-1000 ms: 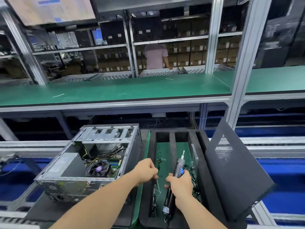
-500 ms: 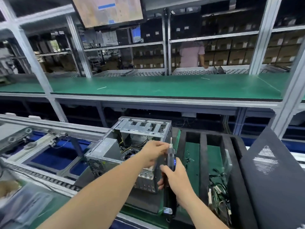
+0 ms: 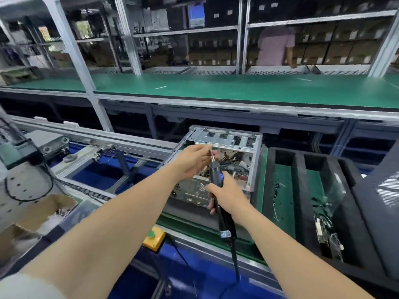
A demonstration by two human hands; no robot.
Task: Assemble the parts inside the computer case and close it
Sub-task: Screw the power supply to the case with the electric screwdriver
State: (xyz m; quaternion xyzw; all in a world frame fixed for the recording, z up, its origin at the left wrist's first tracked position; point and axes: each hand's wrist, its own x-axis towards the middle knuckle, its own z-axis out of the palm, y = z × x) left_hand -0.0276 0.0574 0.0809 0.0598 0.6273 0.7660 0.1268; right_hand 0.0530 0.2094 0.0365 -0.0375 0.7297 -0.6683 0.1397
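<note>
Computer case: on the green mat, side open, cables and boards visible inside; just left of the black foam tray.
Electric screwdriver: upright, bit pointing up, in front of the case opening; cord hanging below.
Right hand: wrapped round the screwdriver body.
Left hand: thumb and fingertips pinching the bit tip.
Side panel: leaning at the tray's right edge.

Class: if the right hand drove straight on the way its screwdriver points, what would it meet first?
Likely the left hand, fingertips at the tip of the electric screwdriver; behind it the open computer case. Depth is unclear.
</note>
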